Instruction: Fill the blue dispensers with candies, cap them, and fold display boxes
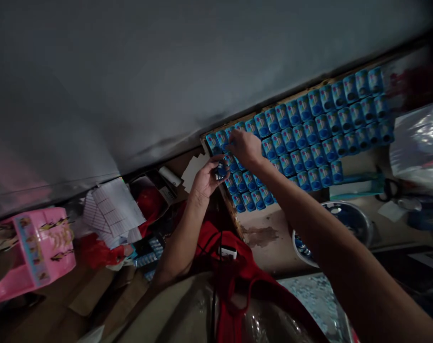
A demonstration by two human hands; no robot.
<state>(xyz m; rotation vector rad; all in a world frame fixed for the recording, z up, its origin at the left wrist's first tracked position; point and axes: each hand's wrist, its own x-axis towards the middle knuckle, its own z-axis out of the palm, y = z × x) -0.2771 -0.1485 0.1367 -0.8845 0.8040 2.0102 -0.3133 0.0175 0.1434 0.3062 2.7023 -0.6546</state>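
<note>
Several rows of small blue printed packs [311,131] stand side by side on the table. My left hand [206,177], near the left end of the rows, is curled around a small dark blue shiny object [221,170]; its kind is not clear. Over the left part of the rows is my right hand [245,146], back upward, with its fingers bent together just above the packs. Whatever those fingertips may hold is hidden.
A metal bowl [364,216] with dark blue contents stands beneath my right forearm. An open teal box [357,190] lies beyond it, near clear plastic wrapping [419,143]. At left are lined papers [112,209] and a pink plastic container [59,243]. A grey wall [166,71] borders the table.
</note>
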